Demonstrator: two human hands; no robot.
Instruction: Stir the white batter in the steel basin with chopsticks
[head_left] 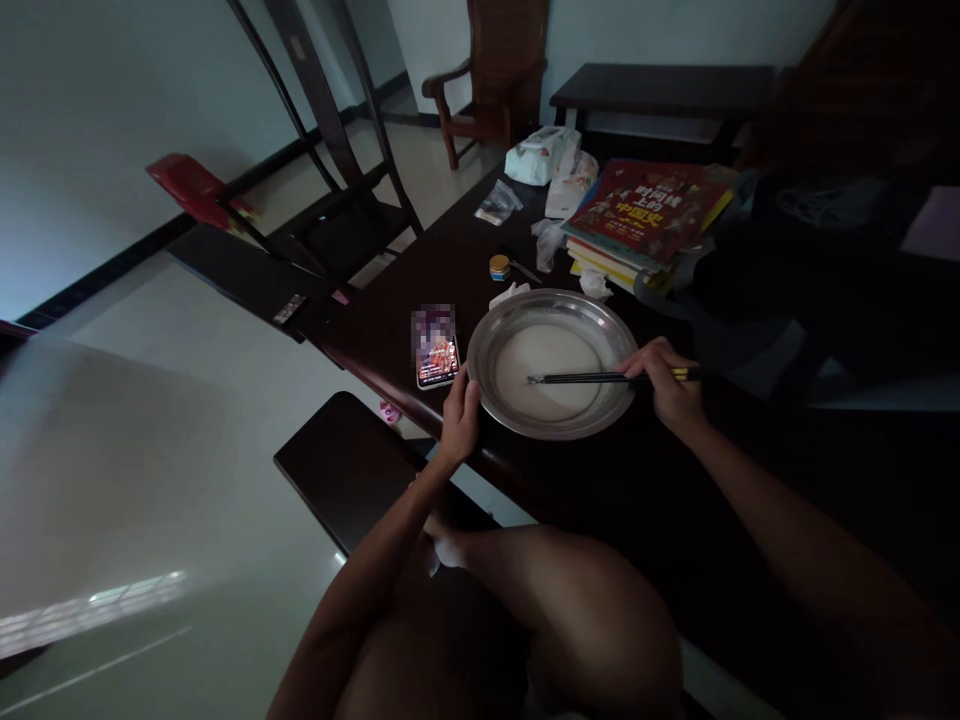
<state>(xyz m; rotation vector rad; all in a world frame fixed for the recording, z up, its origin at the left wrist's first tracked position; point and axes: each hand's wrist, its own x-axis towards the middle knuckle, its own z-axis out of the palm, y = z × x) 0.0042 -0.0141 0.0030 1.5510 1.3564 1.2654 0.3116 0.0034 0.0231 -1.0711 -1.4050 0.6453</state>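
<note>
A wide metal basin (pixel 556 432) stands on the dark table, with a white, milky-looking substance (pixel 551 350) inside; whether it is liquid or batter I cannot tell. My left hand (pixel 459 415) grips the basin's left rim, thumb and fingers around the edge. In my right hand (pixel 664 383) is a pair of black chopsticks (pixel 581 378), held nearly level above the right rim. Their tips reach over the middle of the basin and look wet with the white substance. Just left of the basin lies a phone (pixel 436 350) with its screen lit.
Behind the basin are a small jar (pixel 499 267), crumpled tissue (pixel 595 284), plastic bags and a tissue pack (pixel 541 155). A stack of books (pixel 651 215) is at the back right. A dark bench (pixel 352 460) stands by the table's left edge, near a chair (pixel 360 220).
</note>
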